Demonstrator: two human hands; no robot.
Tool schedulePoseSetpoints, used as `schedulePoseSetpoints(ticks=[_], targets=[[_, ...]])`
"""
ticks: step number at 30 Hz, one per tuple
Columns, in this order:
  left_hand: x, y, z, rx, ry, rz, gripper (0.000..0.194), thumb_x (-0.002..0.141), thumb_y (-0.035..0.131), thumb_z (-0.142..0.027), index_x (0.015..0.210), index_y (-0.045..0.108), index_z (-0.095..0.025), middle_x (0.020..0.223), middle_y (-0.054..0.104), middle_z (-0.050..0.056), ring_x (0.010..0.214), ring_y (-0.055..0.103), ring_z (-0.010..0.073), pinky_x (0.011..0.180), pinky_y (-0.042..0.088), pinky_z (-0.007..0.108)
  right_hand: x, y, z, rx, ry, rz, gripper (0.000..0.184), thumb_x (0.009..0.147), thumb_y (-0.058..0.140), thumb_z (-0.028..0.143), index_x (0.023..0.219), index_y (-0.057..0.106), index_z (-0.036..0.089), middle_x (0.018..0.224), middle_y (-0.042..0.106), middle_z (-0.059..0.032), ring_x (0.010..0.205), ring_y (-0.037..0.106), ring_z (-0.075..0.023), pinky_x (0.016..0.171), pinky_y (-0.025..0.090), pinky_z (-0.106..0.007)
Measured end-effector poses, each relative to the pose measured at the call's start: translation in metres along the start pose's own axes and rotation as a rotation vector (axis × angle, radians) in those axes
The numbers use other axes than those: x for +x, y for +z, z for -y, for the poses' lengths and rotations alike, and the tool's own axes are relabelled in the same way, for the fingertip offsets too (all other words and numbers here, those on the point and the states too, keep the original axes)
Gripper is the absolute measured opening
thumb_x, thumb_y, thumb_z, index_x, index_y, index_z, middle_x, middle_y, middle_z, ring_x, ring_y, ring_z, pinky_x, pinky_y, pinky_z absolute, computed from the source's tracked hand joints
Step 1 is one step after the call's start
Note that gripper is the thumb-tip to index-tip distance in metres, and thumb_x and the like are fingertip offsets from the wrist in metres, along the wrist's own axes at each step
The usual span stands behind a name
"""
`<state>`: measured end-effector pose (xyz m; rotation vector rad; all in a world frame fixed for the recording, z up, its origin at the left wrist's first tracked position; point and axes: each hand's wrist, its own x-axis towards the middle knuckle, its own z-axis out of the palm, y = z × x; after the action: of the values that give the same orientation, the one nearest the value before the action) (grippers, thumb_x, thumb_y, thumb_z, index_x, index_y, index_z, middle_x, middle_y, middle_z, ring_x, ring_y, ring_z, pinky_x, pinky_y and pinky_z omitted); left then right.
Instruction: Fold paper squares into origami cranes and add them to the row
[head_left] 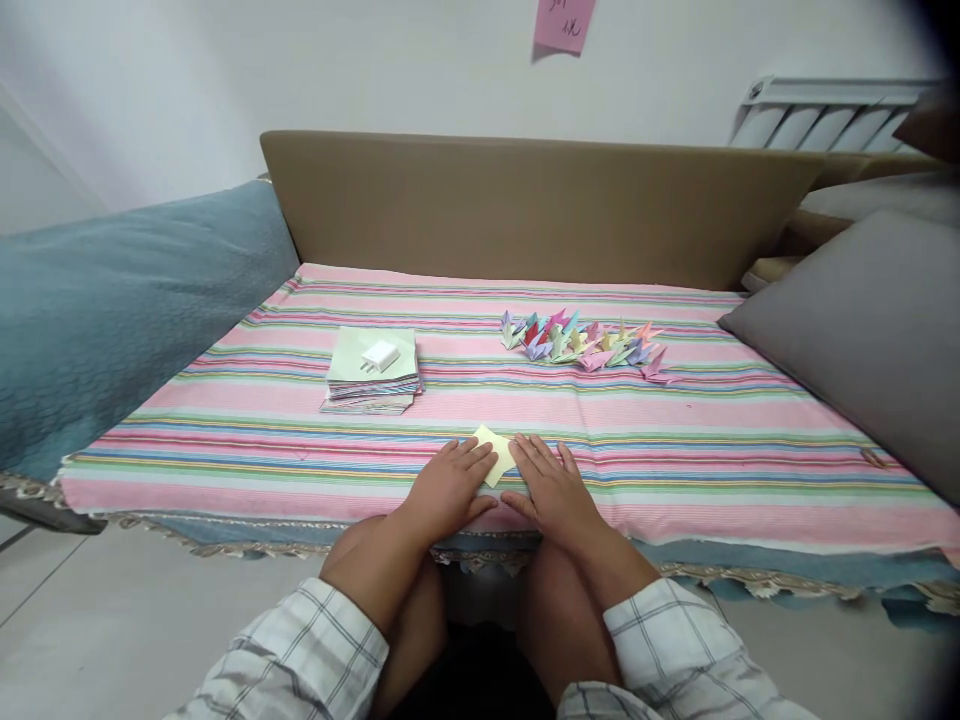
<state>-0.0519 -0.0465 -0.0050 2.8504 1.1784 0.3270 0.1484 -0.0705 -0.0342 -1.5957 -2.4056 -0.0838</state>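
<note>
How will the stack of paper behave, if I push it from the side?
The stack may slip apart in layers, because its edges lie unevenly. It is probably rather heavy for its size, being many sheets deep. The charger resting on top could slide off.

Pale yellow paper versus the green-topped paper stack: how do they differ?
The pale yellow paper lies low; the square green-topped paper stack is thick. Left hand and right hand touch the yellow paper; a white plug adapter tops the stack. Both lie on pink striped cloth.
</note>
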Motion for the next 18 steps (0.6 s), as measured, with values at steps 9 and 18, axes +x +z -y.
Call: schedulePoseSetpoints(ticks=[9,18], targets=[[0.003,0.001,-0.002,-0.024,-0.022,-0.155,0.037,0.084,0.044,-0.016,0.118,0.058,-0.017,0.12,0.062,0.008,0.114,0.055,0.0209,0.1,0.043,0.038,0.001,-0.01,0.003,0.158,-0.01,-0.128,0.041,0.089,0.046,0.043,0.122,0.054,0.021,0.129,0.055,-0.0091,0.121,0.045,-0.0241,0.106,0.021,-0.047],[0.0,-0.007,-0.005,-0.575,-0.344,-0.334,0.032,0.083,0.052,-0.038,0.108,0.062,-0.02,0.105,0.069,0.005,0.097,0.063,0.0188,0.088,0.049,0.033,0.014,-0.021,0.0,0.43,0.004,-0.314,0.027,0.09,0.045,0.038,0.095,0.067,0.023,0.095,0.069,-0.004,0.092,0.061,-0.0183,0.087,0.044,-0.034]])
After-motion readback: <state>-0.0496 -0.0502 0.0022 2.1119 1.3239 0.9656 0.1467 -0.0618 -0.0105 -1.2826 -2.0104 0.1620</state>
